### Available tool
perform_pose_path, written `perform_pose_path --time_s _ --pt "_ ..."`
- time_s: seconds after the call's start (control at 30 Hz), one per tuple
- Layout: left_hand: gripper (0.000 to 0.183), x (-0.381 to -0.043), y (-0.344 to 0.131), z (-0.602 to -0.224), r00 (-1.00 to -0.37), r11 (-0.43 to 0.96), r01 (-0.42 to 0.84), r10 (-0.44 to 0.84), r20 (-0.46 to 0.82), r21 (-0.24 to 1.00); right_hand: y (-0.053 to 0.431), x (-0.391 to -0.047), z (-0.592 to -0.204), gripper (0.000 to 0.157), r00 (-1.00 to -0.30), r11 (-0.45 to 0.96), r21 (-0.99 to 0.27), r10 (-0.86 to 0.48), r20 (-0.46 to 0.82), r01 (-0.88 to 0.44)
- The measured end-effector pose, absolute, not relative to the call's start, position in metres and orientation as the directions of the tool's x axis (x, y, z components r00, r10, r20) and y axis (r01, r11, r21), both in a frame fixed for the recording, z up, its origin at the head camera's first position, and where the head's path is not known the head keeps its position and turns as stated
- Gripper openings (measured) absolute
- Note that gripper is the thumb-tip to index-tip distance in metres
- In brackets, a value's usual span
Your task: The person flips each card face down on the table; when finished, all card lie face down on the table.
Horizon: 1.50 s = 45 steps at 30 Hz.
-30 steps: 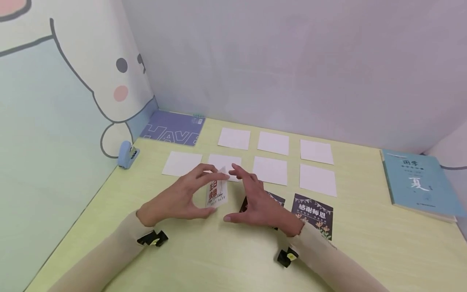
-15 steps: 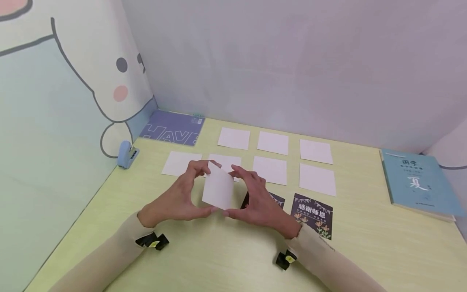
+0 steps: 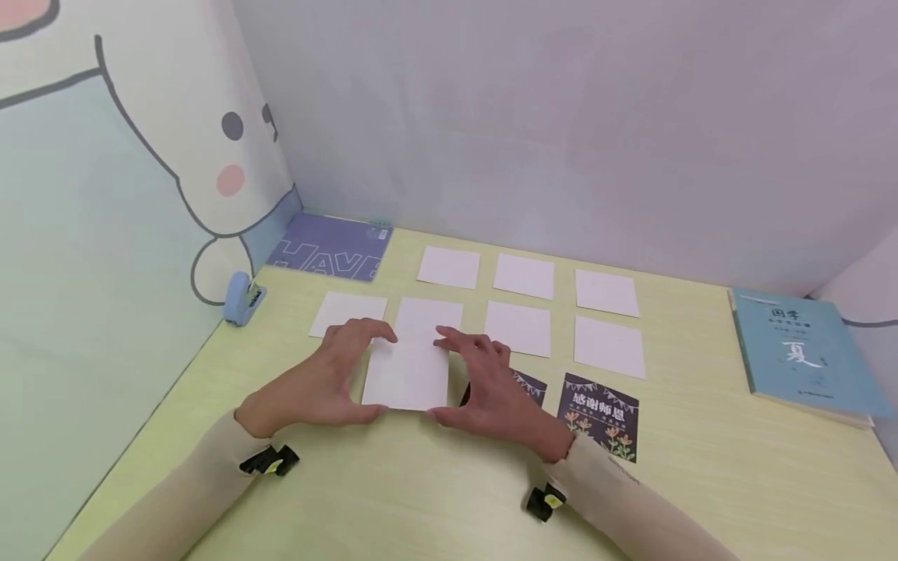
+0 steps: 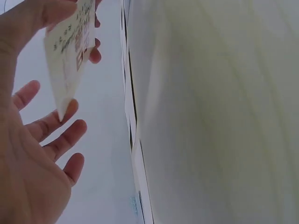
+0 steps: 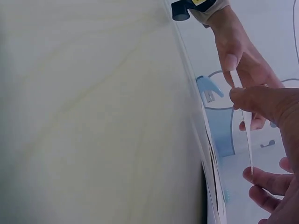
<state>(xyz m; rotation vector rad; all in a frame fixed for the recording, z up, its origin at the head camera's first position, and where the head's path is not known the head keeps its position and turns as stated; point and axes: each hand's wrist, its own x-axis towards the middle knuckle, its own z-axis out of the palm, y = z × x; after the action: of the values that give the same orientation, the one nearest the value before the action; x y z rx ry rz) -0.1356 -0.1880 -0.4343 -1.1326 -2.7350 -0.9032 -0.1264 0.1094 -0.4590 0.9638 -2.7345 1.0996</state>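
Both hands hold one greeting card [image 3: 405,378] above the table, its blank white side toward the head camera. My left hand [image 3: 316,389] grips its left edge between thumb and fingertips. On the opposite edge, my right hand [image 3: 491,393] has its thumb at the near corner and fingers at the far one. Printed lettering shows on the underside of the card [image 4: 70,51] in the left wrist view. Seen edge-on in the right wrist view, the card [image 5: 246,135] looks thin. A dark card [image 3: 531,387] lies partly hidden beneath the right hand, beside another dark flowered card [image 3: 599,417].
Several white cards lie in two rows beyond the hands, among them one at the back [image 3: 449,266] and one at front right [image 3: 609,346]. A purple notebook [image 3: 333,246] and blue stapler [image 3: 244,298] are at left. A blue book [image 3: 807,354] lies far right.
The card has turned from its printed side to its blank side, and the right hand has taken hold of its other edge. The left hand has shifted slightly left as the card flattened.
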Motion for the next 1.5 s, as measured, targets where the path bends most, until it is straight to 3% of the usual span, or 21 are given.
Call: perform_pose_path --time_s 0.33,0.7,0.9,1.13,1.5 --pt "0.096 -0.142 -0.189 -0.437 -0.768 0.703 0.608 0.638 0.05 0.37 0.103 -0.128 -0.462 0.106 -0.841 0.65 -0.566 -0.517 0.16 -0.507" --pt "0.099 -0.144 -0.185 -0.437 -0.773 0.719 0.602 0.634 0.026 0.348 0.103 -0.129 -0.462 0.108 -0.854 0.689 -0.543 -0.508 0.109 -0.479" --pt "0.104 -0.143 -0.184 -0.436 -0.779 0.704 0.586 0.626 0.038 0.4 0.122 -0.127 -0.459 0.11 -0.881 0.677 -0.589 -0.452 0.141 -0.442" --pt "0.104 -0.147 -0.17 -0.435 -0.744 0.653 0.62 0.665 0.061 0.435 0.162 -0.119 -0.456 0.108 -0.916 0.716 -0.588 -0.383 0.121 -0.377" --pt "0.103 -0.163 -0.106 -0.43 -0.641 0.563 0.706 0.766 0.05 0.43 0.192 -0.11 -0.447 0.103 -0.927 0.785 -0.509 -0.366 0.078 -0.353"
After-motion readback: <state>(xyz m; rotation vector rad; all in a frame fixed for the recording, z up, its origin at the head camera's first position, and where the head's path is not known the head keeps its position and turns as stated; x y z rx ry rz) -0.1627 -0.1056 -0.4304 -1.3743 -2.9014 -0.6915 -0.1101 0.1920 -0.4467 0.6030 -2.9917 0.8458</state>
